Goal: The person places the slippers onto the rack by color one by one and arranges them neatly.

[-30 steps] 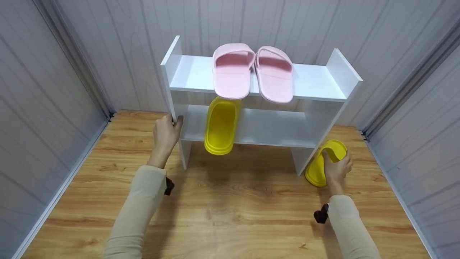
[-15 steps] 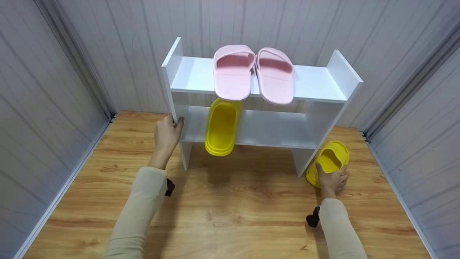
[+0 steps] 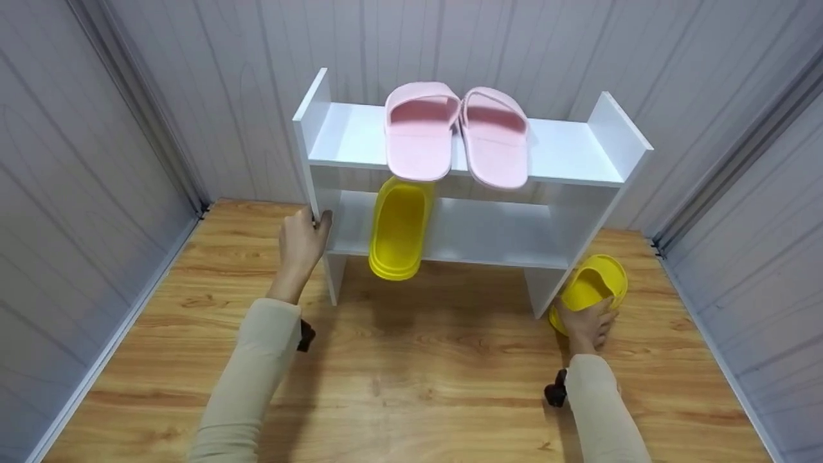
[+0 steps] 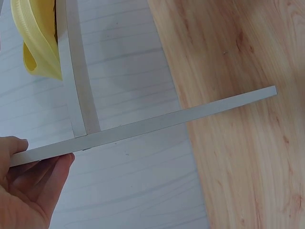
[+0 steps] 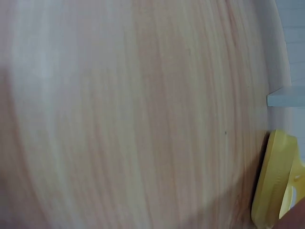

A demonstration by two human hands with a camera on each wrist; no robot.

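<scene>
My left hand grips the front edge of the left side panel of a white shoe rack. In the left wrist view its thumb and fingers lie on either side of the panel. One yellow slipper sits on the middle shelf, toe inward, its heel sticking out past the front edge. The other yellow slipper is on the floor, right of the rack. My right hand holds it near the heel, thumb on its left side, and covers that end. In the right wrist view, the slipper shows at the lower right.
A pair of pink slippers, left and right, sits side by side on the top shelf, heels over the front edge. Panelled walls stand behind and at both sides. The floor is wood-patterned.
My right hand has slid from the strap side of the floor slipper back toward its heel. That slipper has barely shifted. The left hand keeps its grip on the rack.
</scene>
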